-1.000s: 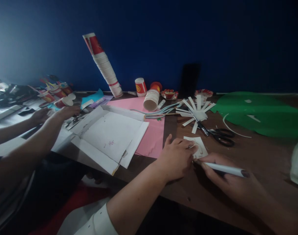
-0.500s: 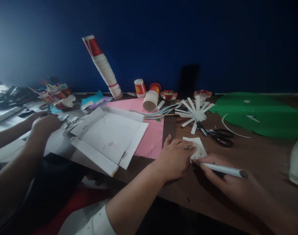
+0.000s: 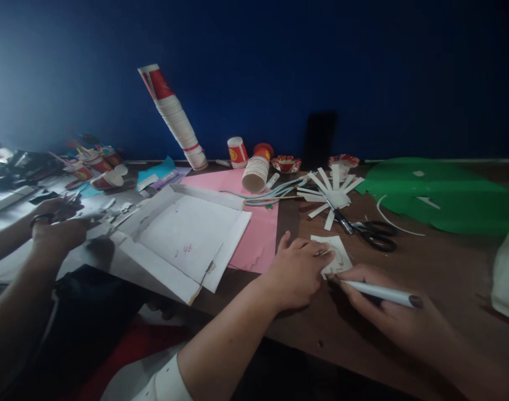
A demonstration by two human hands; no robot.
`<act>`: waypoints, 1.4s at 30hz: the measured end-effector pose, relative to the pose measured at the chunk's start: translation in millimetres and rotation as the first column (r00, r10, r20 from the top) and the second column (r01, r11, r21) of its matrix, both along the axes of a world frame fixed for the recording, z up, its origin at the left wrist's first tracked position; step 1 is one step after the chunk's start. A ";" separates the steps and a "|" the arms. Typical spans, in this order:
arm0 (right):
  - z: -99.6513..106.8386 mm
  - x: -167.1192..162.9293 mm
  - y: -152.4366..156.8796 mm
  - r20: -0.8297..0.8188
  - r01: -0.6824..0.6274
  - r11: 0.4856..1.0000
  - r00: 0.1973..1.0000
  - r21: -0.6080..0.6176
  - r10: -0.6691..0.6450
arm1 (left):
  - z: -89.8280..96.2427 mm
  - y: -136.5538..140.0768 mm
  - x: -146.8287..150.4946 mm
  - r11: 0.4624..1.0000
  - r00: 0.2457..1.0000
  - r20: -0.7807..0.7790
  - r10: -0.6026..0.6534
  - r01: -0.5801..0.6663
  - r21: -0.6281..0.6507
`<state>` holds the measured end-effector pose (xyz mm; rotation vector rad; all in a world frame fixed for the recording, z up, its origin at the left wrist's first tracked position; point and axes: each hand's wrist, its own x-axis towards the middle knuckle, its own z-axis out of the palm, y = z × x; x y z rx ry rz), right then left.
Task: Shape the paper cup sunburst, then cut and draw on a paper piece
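Note:
My right hand is closed around a white marker, its tip down at the lower edge of a small white piece of paper. Drawn lines show on that paper. My left hand lies over the paper's left side, fingers stretched out and pressing it to the brown table. Just beyond the paper are black-handled scissors and a slim silver-and-black tool. A white paper piece cut into spread strips lies behind them.
An open white cardboard box rests partly on pink paper. Stacked paper cups lean by the blue wall, near a single cup. Green paper lies right. A co-worker's hands are at left.
The view has shifted slightly. My hands, the marker and the paper keep nearly the same positions. The co-worker's hands at left have moved apart and lower.

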<state>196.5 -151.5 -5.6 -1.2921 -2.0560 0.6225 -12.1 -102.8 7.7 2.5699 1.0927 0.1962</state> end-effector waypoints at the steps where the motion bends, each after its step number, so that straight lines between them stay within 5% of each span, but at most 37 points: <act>1: 0.3 -0.2 0.0 -0.001 -0.003 1.000 1.000 -0.002 0.003 | 1.0 0.1 0.0 1.000 1.000 -0.004 -0.003 0.003 -0.002; 35: -8.8 5.2 -3.8 0.035 -0.058 0.993 0.998 0.107 0.054 | 1.9 0.6 0.3 1.000 1.000 0.010 0.016 -0.016 -0.026; 42: -7.2 6.1 -4.7 0.062 0.054 0.987 0.996 0.153 -0.064 | 1.7 0.4 0.6 1.000 1.000 0.016 0.021 -0.021 -0.020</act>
